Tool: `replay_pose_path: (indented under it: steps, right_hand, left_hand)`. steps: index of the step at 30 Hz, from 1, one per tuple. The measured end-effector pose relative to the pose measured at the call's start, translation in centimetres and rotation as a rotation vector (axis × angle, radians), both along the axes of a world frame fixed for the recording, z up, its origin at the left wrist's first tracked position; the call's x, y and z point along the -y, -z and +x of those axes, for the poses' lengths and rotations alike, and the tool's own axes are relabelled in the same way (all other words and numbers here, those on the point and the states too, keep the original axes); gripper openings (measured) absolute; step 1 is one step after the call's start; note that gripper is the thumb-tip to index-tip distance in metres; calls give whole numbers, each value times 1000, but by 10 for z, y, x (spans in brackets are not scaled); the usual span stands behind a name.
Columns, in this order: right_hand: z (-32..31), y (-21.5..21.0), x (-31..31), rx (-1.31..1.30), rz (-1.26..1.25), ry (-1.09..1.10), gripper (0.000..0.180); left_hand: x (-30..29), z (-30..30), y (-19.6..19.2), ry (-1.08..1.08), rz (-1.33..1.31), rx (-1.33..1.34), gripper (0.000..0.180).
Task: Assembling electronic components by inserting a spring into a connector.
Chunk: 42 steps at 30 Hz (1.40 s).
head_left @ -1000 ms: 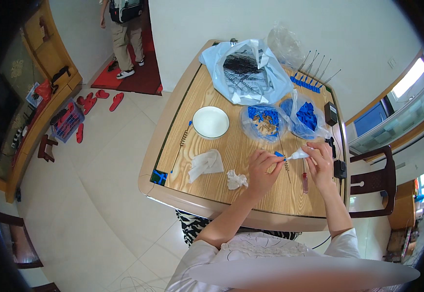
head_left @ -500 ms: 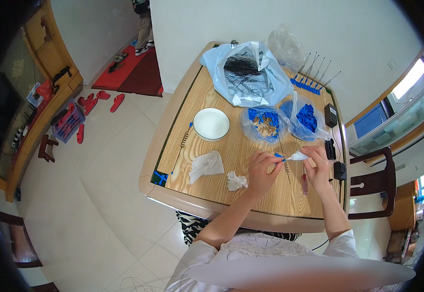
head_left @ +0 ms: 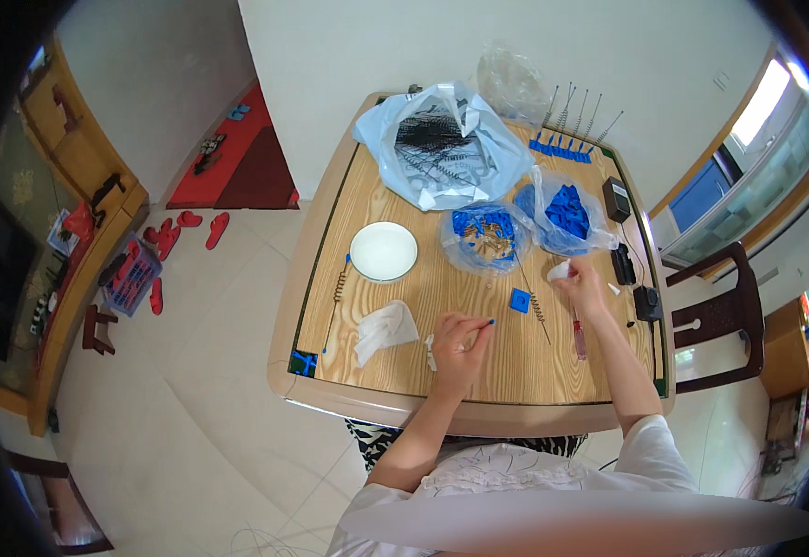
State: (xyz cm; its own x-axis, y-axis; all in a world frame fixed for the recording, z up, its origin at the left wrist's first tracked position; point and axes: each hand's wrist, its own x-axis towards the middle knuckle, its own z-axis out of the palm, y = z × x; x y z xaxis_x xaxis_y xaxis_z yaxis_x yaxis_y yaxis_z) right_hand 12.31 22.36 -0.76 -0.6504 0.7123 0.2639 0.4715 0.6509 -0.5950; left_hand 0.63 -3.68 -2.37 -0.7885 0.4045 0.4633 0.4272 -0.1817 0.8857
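My left hand (head_left: 460, 355) is pinched on a small blue piece (head_left: 492, 322) at its fingertips, above the table's near part. A crumpled white tissue (head_left: 430, 353) is partly hidden by this hand. My right hand (head_left: 585, 291) is closed round a small white squeeze bottle (head_left: 560, 271), its lower part hidden by the fingers. Between the hands, a blue square block (head_left: 520, 300) lies beside a dark coiled spring wire (head_left: 537, 308). Below the right hand lies a red-handled tool (head_left: 579, 340).
A white bowl (head_left: 383, 252), folded cloth (head_left: 386, 331) and another coiled wire (head_left: 340, 286) occupy the left. Farther back are a bag of dark springs (head_left: 439, 188), a bag of brass-coloured and blue pieces (head_left: 488, 243), a bag of blue pieces (head_left: 567, 213) and several wires upright in blue blocks (head_left: 560, 151).
My left hand has moved left, away from the bottle, with the small blue piece. The right hand has lifted the bottle farther from me. A person at the doorway is out of view.
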Motion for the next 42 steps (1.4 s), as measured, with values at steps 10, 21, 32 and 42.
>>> replay_pose_path:
  steps: [10, 21, 32, 42]
  right_hand:
    - [17, 1, 26, 32, 72, 94, 28]
    - [-27, 26, 40, 114, 257, -311, 17]
    - [15, -35, 62, -12, 294, -386, 15]
    - [46, -90, 91, -291, 242, -177, 14]
  left_hand:
    - [10, -2, 12, -14, -7, 20, 12]
    - [6, 6, 3, -8, 10, -78, 14]
    - [10, 5, 7, 49, 41, 8, 14]
    - [-5, 7, 13, 97, 57, 10, 14]
